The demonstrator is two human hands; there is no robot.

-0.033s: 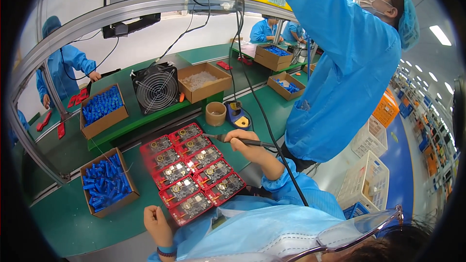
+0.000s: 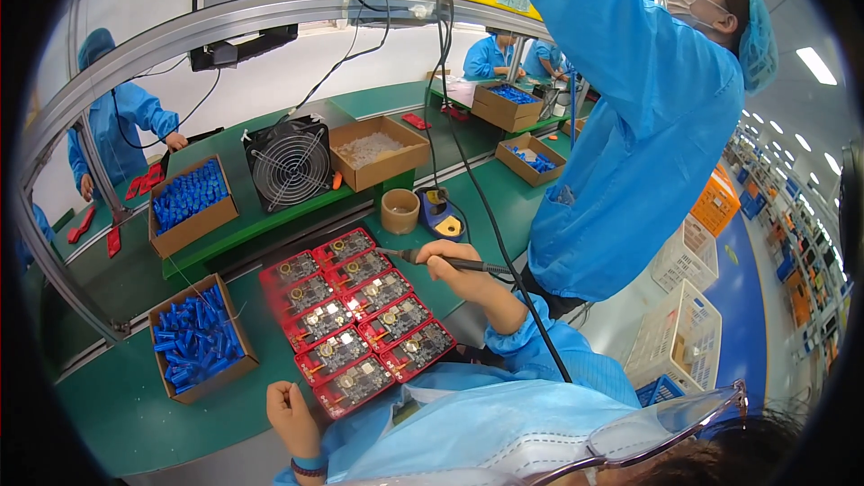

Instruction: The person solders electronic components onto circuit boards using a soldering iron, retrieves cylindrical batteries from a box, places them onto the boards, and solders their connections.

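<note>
My right hand (image 2: 456, 272) is closed round the handle of a soldering iron (image 2: 416, 256). The iron's tip points left, at the right edge of the upper boards; whether it touches one I cannot tell. Two columns of red trays with dark circuit boards (image 2: 389, 322) lie side by side on the green bench in front of me. Near the bench's front edge, left of the lowest boards, my left hand (image 2: 290, 414) is curled closed. What it may hold is hidden by the fingers.
Left of the boards stands a cardboard box of blue cylindrical parts (image 2: 200, 338). Behind are another blue-parts box (image 2: 191, 202), a fan (image 2: 290, 165), a box of clear pieces (image 2: 378, 155), a round tub (image 2: 400, 212) and an iron stand (image 2: 441, 216). A co-worker (image 2: 634, 126) stands at right.
</note>
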